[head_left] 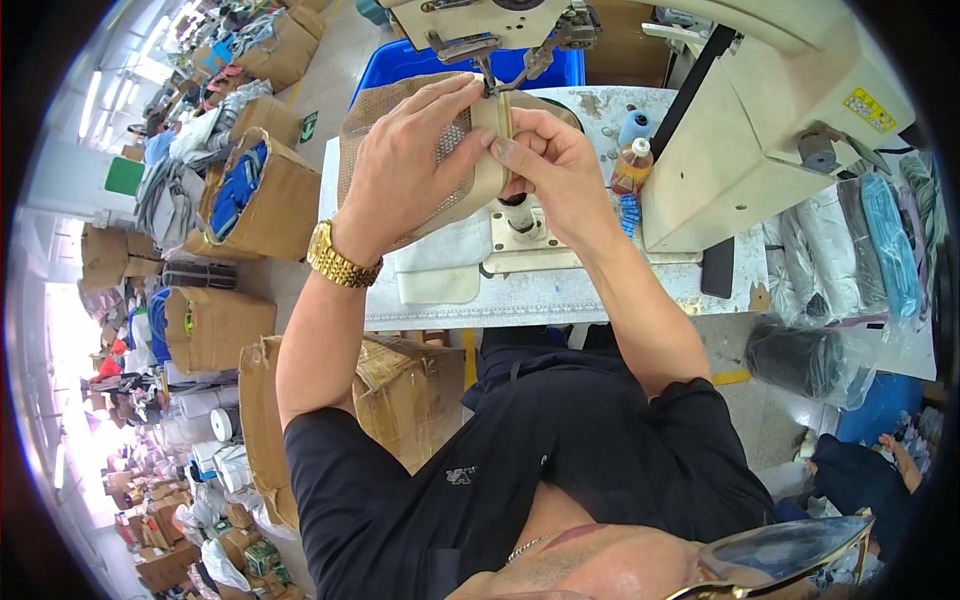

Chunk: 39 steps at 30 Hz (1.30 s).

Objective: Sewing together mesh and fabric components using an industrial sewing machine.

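A tan mesh fabric piece [362, 140] with a smooth beige band [490, 182] along its edge sits at the needle area of a cream sewing machine [488, 70]. My left hand [415, 160] lies over the mesh, fingers stretched out flat toward the needle and thumb reaching to the band. A gold watch [342, 256] circles that wrist. On the other side, my right hand [550, 165] pinches the band's edge between thumb and curled fingers. Below the hands, the machine's post [518, 215] stands on a metal plate. The fabric's underside is hidden.
On the white table [430, 312] lie folded white cloth pieces [440, 270] and a black phone [717, 267]. A bottle of orange liquid [631, 170] and a blue thread cone [635, 127] stand near the machine's column. A blue bin [400, 66] is behind. Cardboard boxes [220, 325] line the left.
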Each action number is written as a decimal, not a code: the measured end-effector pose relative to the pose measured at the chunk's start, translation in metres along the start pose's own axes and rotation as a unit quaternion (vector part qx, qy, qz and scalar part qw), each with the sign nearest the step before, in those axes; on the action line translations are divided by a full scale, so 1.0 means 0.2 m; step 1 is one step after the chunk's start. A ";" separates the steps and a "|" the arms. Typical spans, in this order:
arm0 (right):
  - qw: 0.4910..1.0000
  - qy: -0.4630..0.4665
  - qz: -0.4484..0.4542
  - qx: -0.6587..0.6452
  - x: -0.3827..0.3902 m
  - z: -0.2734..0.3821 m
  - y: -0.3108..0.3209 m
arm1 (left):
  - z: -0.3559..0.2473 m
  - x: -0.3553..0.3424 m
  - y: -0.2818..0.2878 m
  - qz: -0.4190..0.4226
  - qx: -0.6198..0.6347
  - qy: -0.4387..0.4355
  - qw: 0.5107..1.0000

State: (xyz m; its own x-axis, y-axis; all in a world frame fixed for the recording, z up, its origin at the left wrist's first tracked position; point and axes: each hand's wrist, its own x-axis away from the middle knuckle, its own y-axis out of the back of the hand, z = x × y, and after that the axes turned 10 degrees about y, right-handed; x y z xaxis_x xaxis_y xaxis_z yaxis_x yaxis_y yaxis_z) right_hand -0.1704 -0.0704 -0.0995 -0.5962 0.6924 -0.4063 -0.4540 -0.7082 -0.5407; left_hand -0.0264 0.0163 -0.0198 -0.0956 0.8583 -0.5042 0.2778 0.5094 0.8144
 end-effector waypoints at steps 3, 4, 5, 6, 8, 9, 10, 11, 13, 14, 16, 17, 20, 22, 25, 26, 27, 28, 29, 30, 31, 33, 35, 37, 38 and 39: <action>1.000 -0.001 -0.003 -0.006 -0.01 0.00 0.00 | 0.02 -0.02 -0.01 -0.003 0.002 -0.007 1.000; 1.000 -0.002 -0.005 -0.006 -0.02 -0.01 0.00 | 0.03 -0.02 -0.01 -0.004 0.008 -0.008 1.000; 1.000 -0.003 -0.005 -0.007 -0.02 -0.01 0.01 | 0.04 -0.02 -0.01 -0.004 0.008 -0.007 1.000; 1.000 -0.004 -0.006 -0.003 -0.03 -0.01 0.01 | 0.05 -0.03 -0.02 0.001 0.003 -0.004 1.000; 1.000 -0.004 -0.007 0.001 -0.04 -0.01 0.01 | 0.05 -0.04 -0.02 0.005 -0.002 -0.003 1.000; 1.000 -0.003 -0.011 -0.002 -0.04 -0.01 0.01 | 0.06 -0.04 -0.02 0.017 0.013 0.011 1.000; 1.000 -0.002 -0.015 -0.005 -0.05 -0.01 0.01 | 0.06 -0.05 -0.02 0.029 0.027 0.024 0.999; 1.000 -0.002 -0.014 -0.005 -0.05 -0.01 0.01 | 0.07 -0.06 -0.02 0.029 0.027 0.024 0.999; 1.000 -0.004 -0.014 0.004 -0.07 0.00 0.01 | 0.09 -0.06 -0.03 0.020 0.004 0.014 1.000; 1.000 -0.004 -0.014 0.004 -0.07 -0.01 0.02 | 0.09 -0.06 -0.02 0.020 0.004 0.015 1.000; 1.000 -0.001 -0.017 0.003 -0.07 -0.02 0.03 | 0.07 -0.07 0.00 -0.020 -0.093 -0.066 0.993; 1.000 0.000 -0.019 0.005 -0.08 -0.01 0.03 | 0.05 -0.05 0.01 -0.019 -0.091 -0.068 0.993; 1.000 -0.020 -0.023 -0.008 -0.06 -0.01 0.02 | 0.01 0.01 0.04 -0.016 -0.103 -0.092 0.990; 0.999 -0.025 -0.021 -0.008 -0.05 0.00 0.02 | 0.05 0.03 0.02 -0.013 -0.038 -0.086 0.995; 0.999 -0.033 -0.012 -0.014 -0.04 -0.01 0.04 | 0.07 0.02 0.01 -0.018 -0.023 -0.084 0.996; 0.999 -0.034 -0.012 -0.014 -0.04 -0.02 0.04 | 0.07 0.02 0.00 -0.017 -0.023 -0.083 0.996; 0.999 -0.038 -0.009 0.000 -0.03 -0.02 0.05 | 0.08 0.02 0.00 -0.018 -0.009 -0.080 0.997; 0.999 -0.039 -0.004 0.014 -0.04 -0.02 0.05 | 0.08 0.01 0.00 -0.020 0.005 -0.079 0.997; 0.999 -0.038 -0.004 0.013 -0.05 -0.02 0.05 | 0.09 0.01 0.00 -0.020 0.004 -0.080 0.997; 0.999 -0.033 -0.004 0.013 -0.05 -0.02 0.05 | 0.10 0.00 -0.01 -0.023 0.013 -0.080 0.996; 0.999 -0.030 -0.005 0.014 -0.05 -0.02 0.05 | 0.11 0.00 -0.01 -0.025 0.024 -0.079 0.996; 0.999 -0.025 -0.008 0.020 -0.06 -0.03 0.06 | 0.12 0.00 -0.03 -0.019 0.035 -0.068 0.997; 0.999 -0.019 -0.008 0.026 -0.06 -0.03 0.06 | 0.12 -0.01 -0.03 -0.015 0.046 -0.057 0.997; 0.999 -0.014 -0.029 0.009 -0.07 -0.03 0.05 | 0.12 -0.01 -0.03 -0.010 0.072 -0.034 0.997; 0.999 -0.015 -0.029 0.008 -0.07 -0.03 0.04 | 0.12 -0.01 -0.04 -0.010 0.072 -0.033 0.997; 0.999 -0.016 -0.030 0.011 -0.07 -0.02 0.04 | 0.12 -0.01 -0.04 -0.009 0.077 -0.032 0.996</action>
State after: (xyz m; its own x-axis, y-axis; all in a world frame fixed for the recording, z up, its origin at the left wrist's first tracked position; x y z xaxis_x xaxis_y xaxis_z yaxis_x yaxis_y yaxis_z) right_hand -0.1623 -0.0856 -0.1015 -0.5881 0.7291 -0.3501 -0.5034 -0.6687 -0.5471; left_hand -0.0049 0.0093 -0.0320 -0.0424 0.8403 -0.5404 0.4211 0.5055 0.7531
